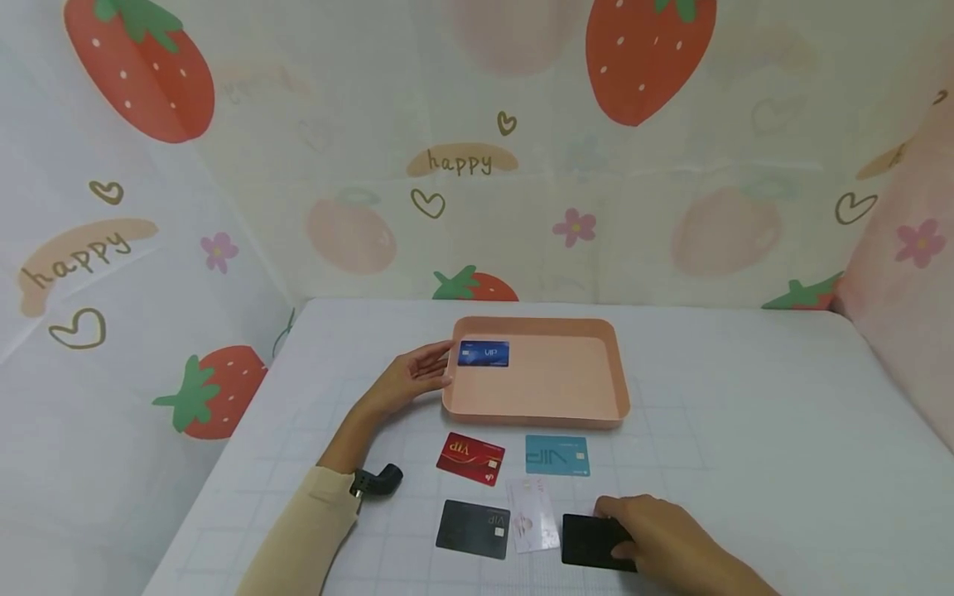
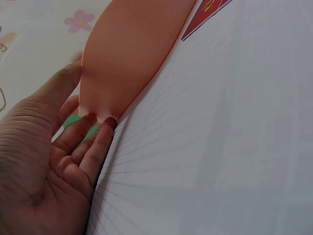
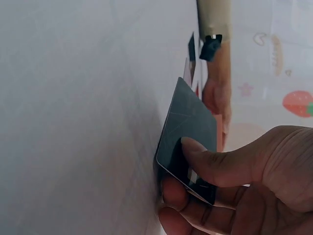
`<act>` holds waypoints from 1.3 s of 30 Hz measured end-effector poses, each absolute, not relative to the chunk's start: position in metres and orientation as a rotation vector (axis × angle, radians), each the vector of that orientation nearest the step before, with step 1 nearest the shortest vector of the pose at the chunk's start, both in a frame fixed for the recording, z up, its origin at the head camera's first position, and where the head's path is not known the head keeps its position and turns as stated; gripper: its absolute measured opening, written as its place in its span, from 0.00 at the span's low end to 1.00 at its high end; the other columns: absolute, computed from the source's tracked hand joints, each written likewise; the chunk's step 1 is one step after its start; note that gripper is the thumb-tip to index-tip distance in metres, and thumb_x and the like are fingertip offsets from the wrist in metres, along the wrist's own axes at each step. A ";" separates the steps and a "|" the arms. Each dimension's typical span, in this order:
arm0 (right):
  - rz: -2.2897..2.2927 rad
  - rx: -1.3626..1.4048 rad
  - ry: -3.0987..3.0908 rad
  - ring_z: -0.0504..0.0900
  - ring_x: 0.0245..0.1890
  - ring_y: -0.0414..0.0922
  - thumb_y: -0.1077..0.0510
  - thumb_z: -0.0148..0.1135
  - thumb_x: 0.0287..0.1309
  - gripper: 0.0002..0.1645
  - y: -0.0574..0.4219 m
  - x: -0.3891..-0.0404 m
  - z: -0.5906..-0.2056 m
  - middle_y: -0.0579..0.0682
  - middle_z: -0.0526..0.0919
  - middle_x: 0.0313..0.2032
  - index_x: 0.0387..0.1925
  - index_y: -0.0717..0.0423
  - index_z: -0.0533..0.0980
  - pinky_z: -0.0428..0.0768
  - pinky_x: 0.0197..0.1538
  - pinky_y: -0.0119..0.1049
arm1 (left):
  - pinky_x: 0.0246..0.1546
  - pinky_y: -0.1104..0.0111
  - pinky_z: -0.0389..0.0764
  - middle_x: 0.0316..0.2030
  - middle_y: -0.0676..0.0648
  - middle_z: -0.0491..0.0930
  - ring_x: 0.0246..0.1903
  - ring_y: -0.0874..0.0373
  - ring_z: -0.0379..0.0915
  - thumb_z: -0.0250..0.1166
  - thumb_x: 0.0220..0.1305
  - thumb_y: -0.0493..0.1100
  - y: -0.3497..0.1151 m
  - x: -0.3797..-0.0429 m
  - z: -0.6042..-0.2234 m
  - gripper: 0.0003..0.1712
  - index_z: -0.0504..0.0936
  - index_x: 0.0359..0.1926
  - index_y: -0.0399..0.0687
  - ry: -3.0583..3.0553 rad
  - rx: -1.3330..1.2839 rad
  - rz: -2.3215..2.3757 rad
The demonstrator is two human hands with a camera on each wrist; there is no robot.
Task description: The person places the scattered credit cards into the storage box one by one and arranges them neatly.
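Observation:
My left hand [image 1: 410, 379] touches the left side of a shallow peach tray [image 1: 536, 419], its thumb near the rim and fingertips at the low wall in the left wrist view. A blue VIP card [image 1: 484, 353] lies in the tray's upper left. My right hand [image 1: 666, 536] pinches a black card [image 1: 592, 542] between thumb and fingers; the right wrist view shows it tilted up at the tabletop. Nearby on the table lie a red VIP card [image 1: 470, 459], a light blue VIP card [image 1: 557, 455], a dark grey VIP card [image 1: 473, 529] and a pale whitish card [image 1: 532, 515].
The white table [image 1: 745, 397] has a faint grid pattern. Behind and beside it hangs a cloth [image 1: 641, 182] printed with strawberries, hearts and flowers. A black device [image 1: 378, 480] is strapped at the left wrist, over the beige sleeve's cuff.

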State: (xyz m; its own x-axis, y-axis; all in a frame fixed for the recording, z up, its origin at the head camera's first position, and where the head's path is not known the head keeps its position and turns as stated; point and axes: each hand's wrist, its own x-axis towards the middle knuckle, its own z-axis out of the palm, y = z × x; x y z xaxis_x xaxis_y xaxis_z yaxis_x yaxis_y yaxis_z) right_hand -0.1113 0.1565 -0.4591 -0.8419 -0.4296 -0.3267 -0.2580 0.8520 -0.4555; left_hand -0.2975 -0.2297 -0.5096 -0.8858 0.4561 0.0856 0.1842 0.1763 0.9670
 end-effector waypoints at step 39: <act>-0.853 -0.795 2.652 0.85 0.52 0.50 0.69 0.71 0.56 0.21 0.171 -0.119 -0.416 0.47 0.87 0.50 0.51 0.51 0.83 0.86 0.51 0.49 | 0.65 0.66 0.73 0.72 0.42 0.67 0.69 0.46 0.67 0.69 0.67 0.36 -0.229 -0.293 -0.508 0.38 0.65 0.75 0.41 2.252 0.590 1.756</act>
State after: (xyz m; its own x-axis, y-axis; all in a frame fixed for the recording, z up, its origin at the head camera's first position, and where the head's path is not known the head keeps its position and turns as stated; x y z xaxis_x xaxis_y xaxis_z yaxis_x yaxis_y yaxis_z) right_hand -0.1188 0.1707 -0.4163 -0.8219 -0.5662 -0.0623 -0.4236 0.6807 -0.5977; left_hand -0.2929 -0.2293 -0.5078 -0.8939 0.4431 0.0680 0.1740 0.2031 0.9636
